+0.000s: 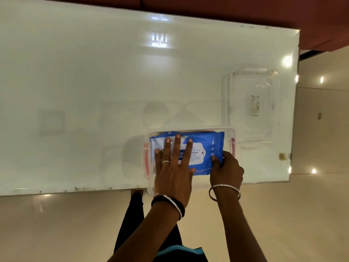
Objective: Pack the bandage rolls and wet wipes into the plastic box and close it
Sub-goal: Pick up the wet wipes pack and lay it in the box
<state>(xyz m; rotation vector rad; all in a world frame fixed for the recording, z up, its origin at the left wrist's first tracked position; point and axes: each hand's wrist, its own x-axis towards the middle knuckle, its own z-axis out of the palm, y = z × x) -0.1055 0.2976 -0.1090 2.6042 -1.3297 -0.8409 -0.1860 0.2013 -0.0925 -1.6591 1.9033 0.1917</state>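
At the tabletop's near edge, the left hand lies flat, fingers spread, pressing the wet wipes pack down into the plastic box; the right hand pinches the pack's right end, likely tucking it in. The lid waits beyond, toward the right edge. No bandage rolls visible.

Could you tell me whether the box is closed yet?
Open. The lid lies apart on the table, right of the box, whose top is uncovered over the wipes.

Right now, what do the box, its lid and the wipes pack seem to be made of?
Plastic box: clear rigid plastic, apparently; the table shows through.
Lid: the same clear plastic, glossy highlights.
Wet wipes pack: soft blue plastic film, likely; it creases.
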